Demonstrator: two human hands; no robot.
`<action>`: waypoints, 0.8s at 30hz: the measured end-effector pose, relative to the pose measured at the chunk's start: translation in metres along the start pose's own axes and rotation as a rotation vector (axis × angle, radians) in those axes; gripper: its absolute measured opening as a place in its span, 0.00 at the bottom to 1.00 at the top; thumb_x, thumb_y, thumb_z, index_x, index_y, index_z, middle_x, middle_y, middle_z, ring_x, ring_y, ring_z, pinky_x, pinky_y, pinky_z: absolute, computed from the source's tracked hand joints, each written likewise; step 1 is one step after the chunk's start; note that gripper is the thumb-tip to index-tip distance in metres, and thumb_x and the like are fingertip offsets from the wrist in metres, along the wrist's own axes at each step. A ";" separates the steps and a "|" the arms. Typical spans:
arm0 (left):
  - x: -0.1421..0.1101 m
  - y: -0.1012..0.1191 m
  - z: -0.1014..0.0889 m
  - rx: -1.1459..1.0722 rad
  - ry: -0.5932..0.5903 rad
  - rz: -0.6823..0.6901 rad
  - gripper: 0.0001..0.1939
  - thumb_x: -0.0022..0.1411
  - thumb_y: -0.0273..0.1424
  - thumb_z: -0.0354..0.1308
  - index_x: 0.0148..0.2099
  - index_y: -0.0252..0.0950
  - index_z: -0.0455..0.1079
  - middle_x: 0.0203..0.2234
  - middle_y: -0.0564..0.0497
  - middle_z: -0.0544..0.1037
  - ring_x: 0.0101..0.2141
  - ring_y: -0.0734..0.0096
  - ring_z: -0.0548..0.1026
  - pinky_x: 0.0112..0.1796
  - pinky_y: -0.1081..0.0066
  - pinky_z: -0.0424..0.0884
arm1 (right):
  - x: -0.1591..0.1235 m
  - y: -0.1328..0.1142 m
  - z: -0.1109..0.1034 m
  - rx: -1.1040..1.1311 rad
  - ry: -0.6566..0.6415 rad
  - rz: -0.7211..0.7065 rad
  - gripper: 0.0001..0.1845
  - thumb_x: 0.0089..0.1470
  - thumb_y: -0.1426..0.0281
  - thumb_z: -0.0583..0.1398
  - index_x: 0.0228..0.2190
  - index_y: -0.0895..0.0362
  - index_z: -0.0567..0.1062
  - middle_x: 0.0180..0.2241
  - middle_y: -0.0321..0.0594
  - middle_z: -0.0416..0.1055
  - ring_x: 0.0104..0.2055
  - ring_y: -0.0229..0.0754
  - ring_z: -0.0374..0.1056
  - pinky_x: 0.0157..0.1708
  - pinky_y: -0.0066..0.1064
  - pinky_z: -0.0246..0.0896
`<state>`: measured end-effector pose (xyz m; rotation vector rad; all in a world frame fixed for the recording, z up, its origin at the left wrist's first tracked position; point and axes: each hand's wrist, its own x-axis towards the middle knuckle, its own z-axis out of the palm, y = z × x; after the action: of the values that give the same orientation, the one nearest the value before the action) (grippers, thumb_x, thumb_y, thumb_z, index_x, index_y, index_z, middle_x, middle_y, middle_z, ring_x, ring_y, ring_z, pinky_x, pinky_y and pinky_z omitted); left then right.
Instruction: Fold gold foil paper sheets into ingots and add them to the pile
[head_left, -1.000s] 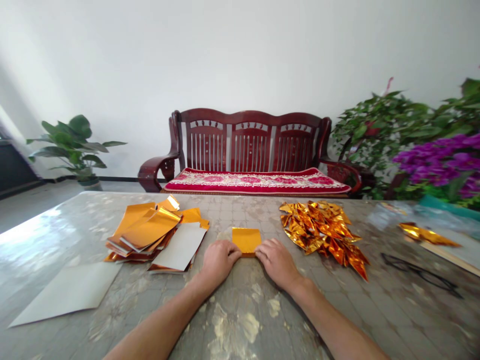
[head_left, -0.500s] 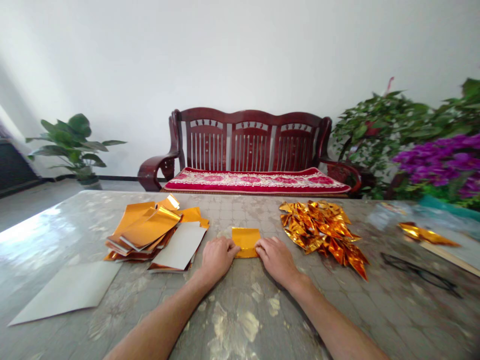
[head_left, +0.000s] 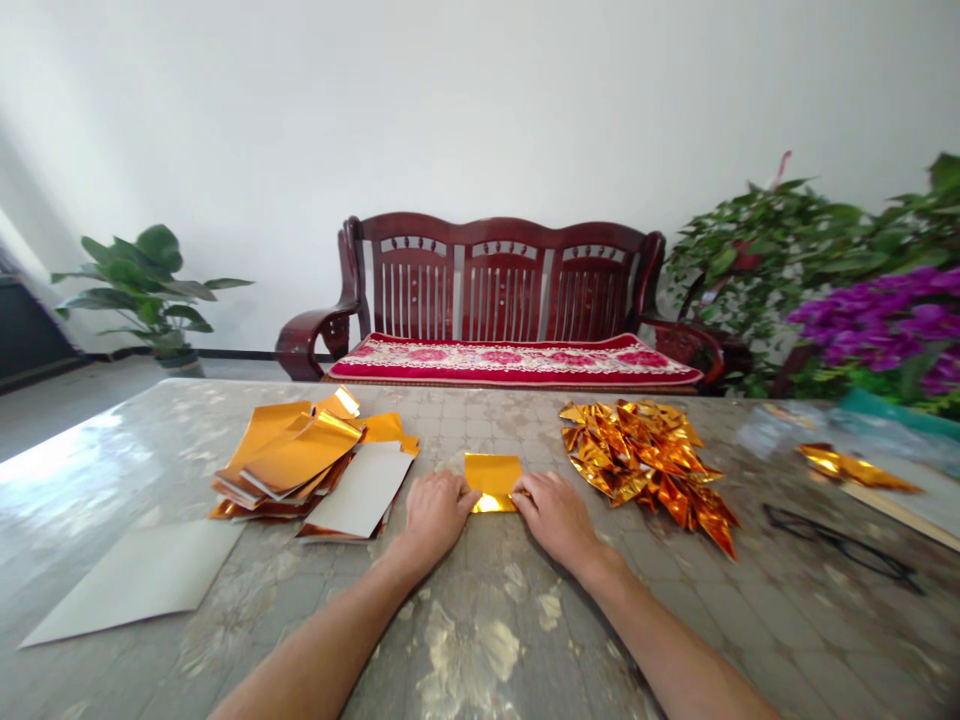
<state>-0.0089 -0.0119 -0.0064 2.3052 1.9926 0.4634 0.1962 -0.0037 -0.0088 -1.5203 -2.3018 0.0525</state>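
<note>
A sheet of gold foil paper lies on the table between my hands, its near edge folded over into a shiny strip. My left hand pinches the left end of that fold, and my right hand pinches the right end. Both hands are closed, with the fingertips pressed on the paper. To the left is a loose stack of gold foil paper sheets, some with their pale backs up. On the right sits a heap of folded, pointed gold foil pieces.
A pale sheet lies at the table's left. Black eyeglasses, one folded foil piece and clear plastic are on the right. Beyond the table stand a wooden bench, a potted plant and purple flowers.
The folded strip along the paper's near edge now catches more light and looks brighter. Both hands keep their grip in nearly the same place.
</note>
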 end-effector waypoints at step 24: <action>0.002 0.007 -0.006 0.184 -0.004 0.049 0.17 0.67 0.41 0.54 0.37 0.34 0.78 0.37 0.42 0.79 0.42 0.55 0.73 0.41 0.60 0.62 | 0.001 0.002 0.004 -0.143 -0.006 -0.015 0.05 0.63 0.68 0.58 0.38 0.52 0.74 0.37 0.36 0.76 0.42 0.45 0.66 0.41 0.34 0.52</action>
<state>-0.0040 -0.0121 0.0011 2.4627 2.0612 0.2882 0.1962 -0.0017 -0.0125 -1.5728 -2.3662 -0.1142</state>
